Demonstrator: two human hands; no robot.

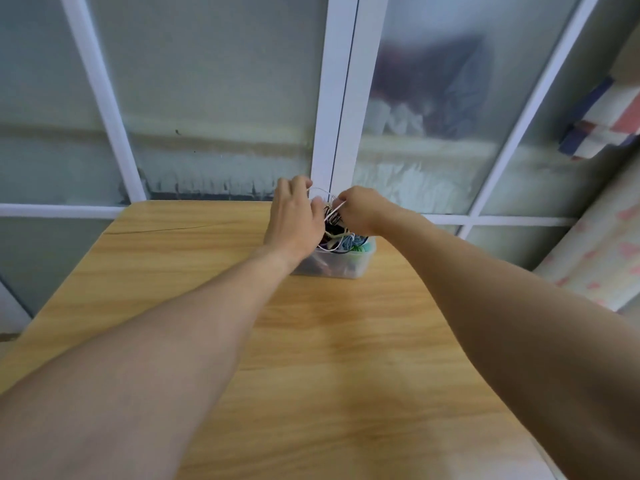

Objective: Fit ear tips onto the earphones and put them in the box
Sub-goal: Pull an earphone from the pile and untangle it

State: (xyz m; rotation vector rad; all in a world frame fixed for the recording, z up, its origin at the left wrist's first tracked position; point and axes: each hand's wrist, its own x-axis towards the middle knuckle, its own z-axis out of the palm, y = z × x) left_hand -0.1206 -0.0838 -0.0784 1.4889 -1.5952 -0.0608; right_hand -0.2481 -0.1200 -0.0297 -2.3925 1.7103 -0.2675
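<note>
Both hands pinched a white earphone cable [331, 213] above the box.
Left hand [294, 216] and right hand [356, 209] held it over the clear box [360, 263] of tangled cables, far on the wooden table [311, 358].

The left hand [294, 220] hides the clear plastic box's [360, 263] near-left side — its tangled multicoloured earphone cords [341, 239] blur together, ear tips too small to tell.
</note>
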